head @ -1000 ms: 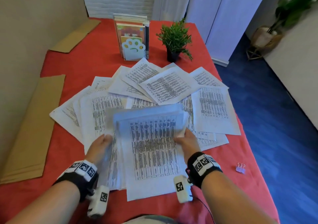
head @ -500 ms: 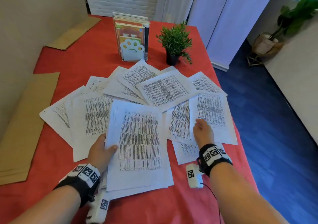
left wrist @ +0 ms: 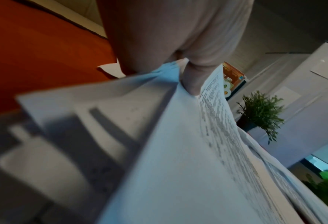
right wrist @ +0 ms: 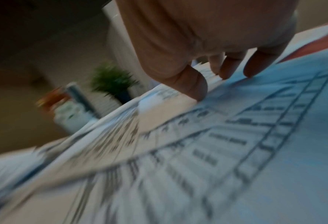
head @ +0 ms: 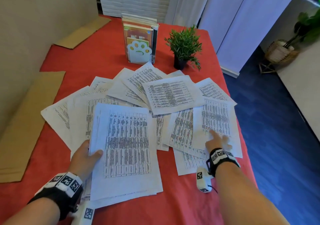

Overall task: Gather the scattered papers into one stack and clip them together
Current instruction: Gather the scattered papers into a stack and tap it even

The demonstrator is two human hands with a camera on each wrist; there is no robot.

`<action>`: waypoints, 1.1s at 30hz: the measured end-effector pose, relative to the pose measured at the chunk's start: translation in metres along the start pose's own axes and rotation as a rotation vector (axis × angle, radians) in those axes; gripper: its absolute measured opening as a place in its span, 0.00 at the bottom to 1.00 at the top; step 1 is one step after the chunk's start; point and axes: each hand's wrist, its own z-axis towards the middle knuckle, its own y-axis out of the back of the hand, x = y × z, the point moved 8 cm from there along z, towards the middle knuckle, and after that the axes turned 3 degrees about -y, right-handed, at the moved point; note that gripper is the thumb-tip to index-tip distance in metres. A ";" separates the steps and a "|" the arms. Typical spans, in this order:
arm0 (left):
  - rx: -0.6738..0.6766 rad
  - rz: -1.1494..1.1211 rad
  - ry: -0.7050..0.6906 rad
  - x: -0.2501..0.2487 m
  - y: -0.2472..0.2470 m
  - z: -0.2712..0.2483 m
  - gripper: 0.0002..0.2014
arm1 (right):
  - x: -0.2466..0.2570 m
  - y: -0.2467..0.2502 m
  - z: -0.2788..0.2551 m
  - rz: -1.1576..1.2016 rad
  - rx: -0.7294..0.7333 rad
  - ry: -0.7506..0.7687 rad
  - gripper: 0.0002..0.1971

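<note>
Stack [head: 127, 148]: long axis near-far, print unreadable; your left grip [head: 83, 157] pinches it. Right grip [head: 217, 140] released, fingertips on sheet [head: 216, 119].

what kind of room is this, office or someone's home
Probably a home study or small office corner, not certain: a red-clothed table strewn with printed papers, a paw-print bookend holding books, a small potted plant.

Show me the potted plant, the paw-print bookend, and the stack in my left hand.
potted plant [head: 184, 45]: head view, on its green leaves.
paw-print bookend [head: 139, 52]: head view, on its white paw face.
paper stack [head: 127, 145]: head view, middle of the top sheet.
</note>
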 end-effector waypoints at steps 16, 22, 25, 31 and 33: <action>0.088 -0.369 0.191 0.020 0.001 0.002 0.17 | -0.010 0.024 0.006 -0.081 -0.036 -0.086 0.39; 0.120 -0.396 0.190 0.011 0.001 0.004 0.15 | 0.041 -0.023 -0.027 -0.125 0.064 0.170 0.41; 0.112 -0.410 0.185 0.005 0.000 0.006 0.12 | 0.061 -0.048 -0.053 -0.149 0.113 0.265 0.39; 0.127 -0.354 0.180 0.018 0.001 0.013 0.14 | 0.087 -0.093 -0.103 -0.087 0.252 0.445 0.39; 0.146 -0.285 0.173 0.027 -0.001 0.016 0.13 | 0.087 -0.105 -0.116 -0.088 0.318 0.479 0.37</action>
